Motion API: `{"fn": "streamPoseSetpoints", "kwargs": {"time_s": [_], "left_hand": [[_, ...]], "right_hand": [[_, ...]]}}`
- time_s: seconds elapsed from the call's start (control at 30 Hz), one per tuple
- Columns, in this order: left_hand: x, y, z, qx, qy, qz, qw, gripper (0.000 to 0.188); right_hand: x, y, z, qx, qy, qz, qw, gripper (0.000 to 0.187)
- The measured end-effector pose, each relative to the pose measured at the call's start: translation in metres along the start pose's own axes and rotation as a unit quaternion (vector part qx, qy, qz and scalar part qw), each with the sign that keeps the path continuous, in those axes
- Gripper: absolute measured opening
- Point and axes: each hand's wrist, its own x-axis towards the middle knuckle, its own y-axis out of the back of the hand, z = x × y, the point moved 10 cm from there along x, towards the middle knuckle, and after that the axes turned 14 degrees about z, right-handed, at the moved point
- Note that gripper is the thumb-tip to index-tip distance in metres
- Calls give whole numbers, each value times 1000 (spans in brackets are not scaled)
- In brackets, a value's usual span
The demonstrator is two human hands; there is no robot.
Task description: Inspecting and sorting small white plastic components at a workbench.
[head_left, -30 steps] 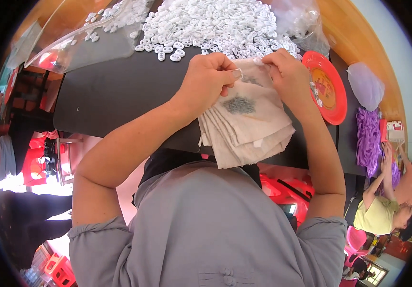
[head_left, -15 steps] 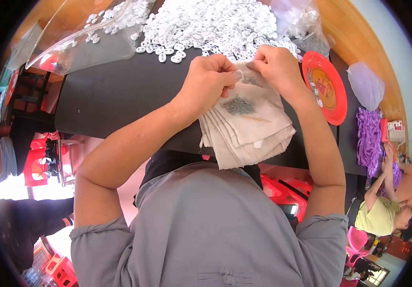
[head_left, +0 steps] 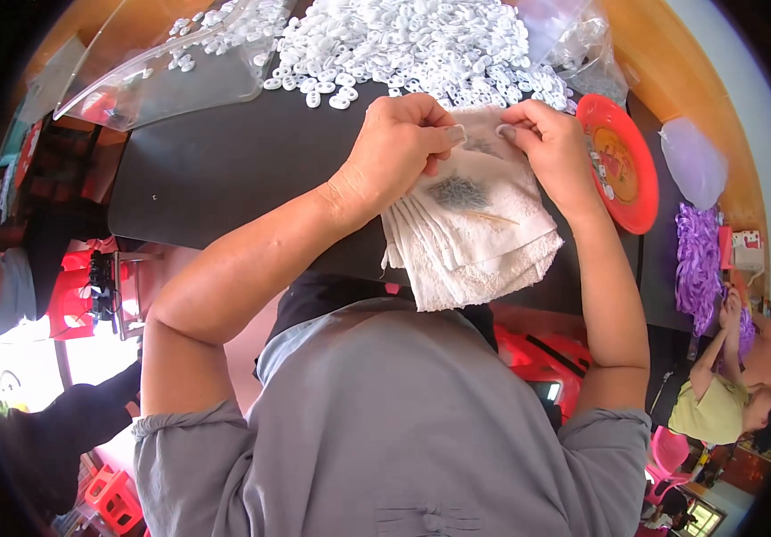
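My left hand (head_left: 403, 139) is closed in a pinch on a small white plastic piece (head_left: 460, 134), mostly covered by the fingertips. A short gap to the right, my right hand (head_left: 551, 148) has thumb and forefinger pressed together; what lies between them is too small to name. Both hands are above a folded beige cloth (head_left: 466, 277) at the table's near edge. On that cloth are a little pile of fine dark grey bits (head_left: 457, 191) and a thin wooden stick (head_left: 495, 217). Beyond the hands spreads a big heap of white oval pieces with holes (head_left: 403, 45).
A clear plastic tub (head_left: 180, 98) with more white pieces stands at the far left of the dark table (head_left: 251, 170). To the right are a red plate (head_left: 640, 170) holding a few pieces, a clear bag (head_left: 587, 45) and purple ribbons (head_left: 697, 268). Another person (head_left: 707, 403) sits at right.
My right hand has shifted right and slightly down, widening the gap between the hands. The left keeps its pinch on the white piece. The whole view has moved a little.
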Motion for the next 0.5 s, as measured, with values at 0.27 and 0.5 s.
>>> {"fn": "streamPoseSetpoints", "kwargs": {"time_s": [0.27,0.5], "left_hand": [[-2,4,2,-7,14,17,1000,14],[-4,10,13,-105,6,34,994,15]], "right_hand": [[-5,3,-4,-59,-49,-28,997,7],[-9,-10,-35,287,-242,6,927,14]]}}
